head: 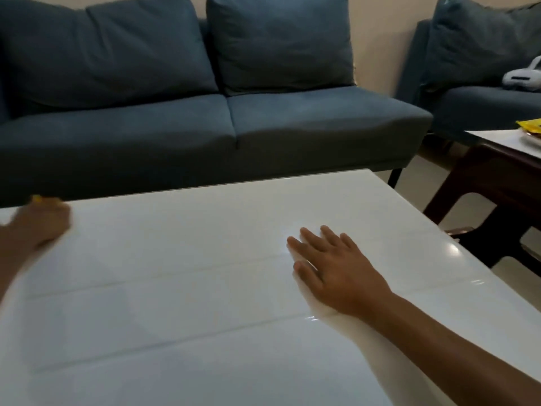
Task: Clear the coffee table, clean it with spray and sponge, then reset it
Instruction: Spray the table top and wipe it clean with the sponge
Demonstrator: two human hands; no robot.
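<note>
The white glossy coffee table (205, 288) fills the lower part of the view. My right hand (330, 268) lies flat on its right half, fingers straight and spread, holding nothing. My left hand (38, 224) is blurred at the table's far left edge, fingers curled over a yellow sponge (37, 198), of which only a small corner shows above the knuckles. No spray bottle is in view.
A dark blue sofa (205, 118) runs along the table's far side. A second blue seat (483, 106) at the right holds a white device (524, 76). A dark-legged side table (503, 148) at the right carries a plate and a yellow packet (531, 124).
</note>
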